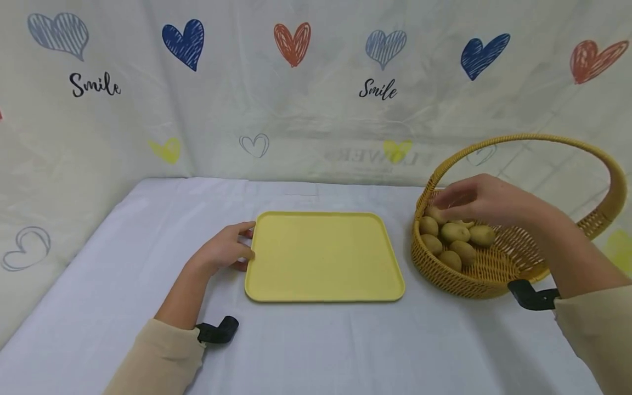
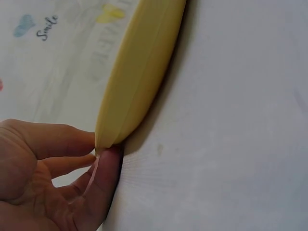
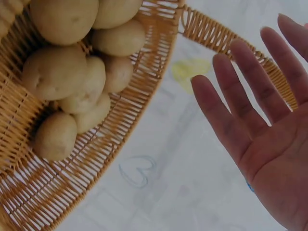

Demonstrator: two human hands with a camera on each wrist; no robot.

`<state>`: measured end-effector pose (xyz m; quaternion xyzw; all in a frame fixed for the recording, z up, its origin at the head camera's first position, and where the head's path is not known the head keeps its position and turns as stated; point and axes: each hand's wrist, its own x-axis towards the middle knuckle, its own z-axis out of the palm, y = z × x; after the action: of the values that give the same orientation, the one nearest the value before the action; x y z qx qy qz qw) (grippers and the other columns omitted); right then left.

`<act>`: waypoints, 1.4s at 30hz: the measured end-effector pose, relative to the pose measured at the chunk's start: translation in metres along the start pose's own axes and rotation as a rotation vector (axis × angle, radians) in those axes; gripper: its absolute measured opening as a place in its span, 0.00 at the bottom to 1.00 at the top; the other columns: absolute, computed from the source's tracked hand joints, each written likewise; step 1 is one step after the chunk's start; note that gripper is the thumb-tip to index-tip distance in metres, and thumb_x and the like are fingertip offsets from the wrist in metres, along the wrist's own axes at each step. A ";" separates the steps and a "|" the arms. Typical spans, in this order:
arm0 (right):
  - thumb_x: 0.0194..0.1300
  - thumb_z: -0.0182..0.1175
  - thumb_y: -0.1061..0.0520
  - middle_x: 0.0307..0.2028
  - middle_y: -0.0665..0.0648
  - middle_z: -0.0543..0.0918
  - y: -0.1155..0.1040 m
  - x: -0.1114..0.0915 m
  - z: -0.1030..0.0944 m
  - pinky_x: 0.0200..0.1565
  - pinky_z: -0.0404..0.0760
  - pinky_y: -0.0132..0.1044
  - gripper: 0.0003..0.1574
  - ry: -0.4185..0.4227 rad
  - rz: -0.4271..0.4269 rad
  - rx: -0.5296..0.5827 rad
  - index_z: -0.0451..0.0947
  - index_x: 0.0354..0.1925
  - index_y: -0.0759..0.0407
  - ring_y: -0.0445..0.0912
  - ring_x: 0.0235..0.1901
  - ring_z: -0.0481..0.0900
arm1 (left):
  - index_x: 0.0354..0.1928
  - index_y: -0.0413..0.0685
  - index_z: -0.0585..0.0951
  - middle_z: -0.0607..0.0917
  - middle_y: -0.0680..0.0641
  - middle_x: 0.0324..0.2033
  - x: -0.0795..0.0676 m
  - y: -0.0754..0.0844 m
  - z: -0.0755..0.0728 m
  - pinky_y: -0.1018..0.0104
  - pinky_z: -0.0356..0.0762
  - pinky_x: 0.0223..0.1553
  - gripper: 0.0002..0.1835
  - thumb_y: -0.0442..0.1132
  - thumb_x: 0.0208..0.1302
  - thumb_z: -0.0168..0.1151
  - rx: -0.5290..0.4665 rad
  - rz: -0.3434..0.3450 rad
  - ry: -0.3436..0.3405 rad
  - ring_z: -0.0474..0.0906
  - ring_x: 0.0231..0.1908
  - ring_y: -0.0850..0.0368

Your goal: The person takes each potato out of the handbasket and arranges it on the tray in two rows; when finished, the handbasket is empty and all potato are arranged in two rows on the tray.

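My left hand (image 1: 224, 249) holds the left edge of a yellow rectangular tray (image 1: 326, 258) that lies flat on the cloth. Close up in the left wrist view, the left hand (image 2: 62, 178) pinches the tray's rim (image 2: 139, 77) between thumb and fingers. Over the left part of a wicker basket (image 1: 459, 288) hovers my right hand (image 1: 489, 200), above several potatoes (image 1: 455, 232). In the right wrist view the right hand (image 3: 274, 130) has straight, spread fingers and nothing in it. Potatoes (image 3: 55, 72) lie heaped in the basket there, apart from the hand.
The basket's tall arched handle (image 1: 538, 137) rises beside and behind my right forearm. White cloth (image 1: 316, 345) covers the table. A pale curtain (image 1: 316, 99) printed with hearts and words hangs behind it.
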<state>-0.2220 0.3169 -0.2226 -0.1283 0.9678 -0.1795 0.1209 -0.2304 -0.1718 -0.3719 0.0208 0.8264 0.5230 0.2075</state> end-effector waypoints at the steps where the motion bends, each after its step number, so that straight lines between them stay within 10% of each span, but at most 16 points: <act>1: 0.69 0.66 0.41 0.58 0.59 0.85 0.003 0.001 -0.001 0.51 0.85 0.50 0.31 -0.012 0.001 -0.005 0.81 0.64 0.55 0.57 0.57 0.83 | 0.82 0.42 0.55 0.65 0.38 0.68 0.000 0.000 0.000 0.59 0.89 0.39 0.48 0.24 0.59 0.60 -0.004 -0.001 0.000 0.78 0.45 0.49; 25: 0.67 0.69 0.50 0.64 0.67 0.77 0.049 0.032 0.003 0.51 0.86 0.52 0.29 -0.398 0.102 0.123 0.79 0.62 0.62 0.52 0.58 0.81 | 0.81 0.44 0.57 0.66 0.38 0.68 0.003 -0.001 -0.002 0.59 0.89 0.40 0.46 0.24 0.60 0.61 -0.038 -0.029 0.017 0.80 0.44 0.49; 42: 0.56 0.71 0.61 0.44 0.52 0.83 0.046 0.039 0.021 0.32 0.78 0.33 0.14 -0.554 0.136 0.118 0.86 0.44 0.58 0.43 0.32 0.74 | 0.81 0.44 0.57 0.65 0.39 0.68 -0.001 0.001 -0.001 0.59 0.89 0.40 0.46 0.24 0.60 0.61 -0.038 -0.023 0.016 0.78 0.45 0.49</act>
<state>-0.2617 0.3408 -0.2663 -0.1001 0.8922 -0.1852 0.3996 -0.2303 -0.1720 -0.3703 0.0033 0.8182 0.5363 0.2073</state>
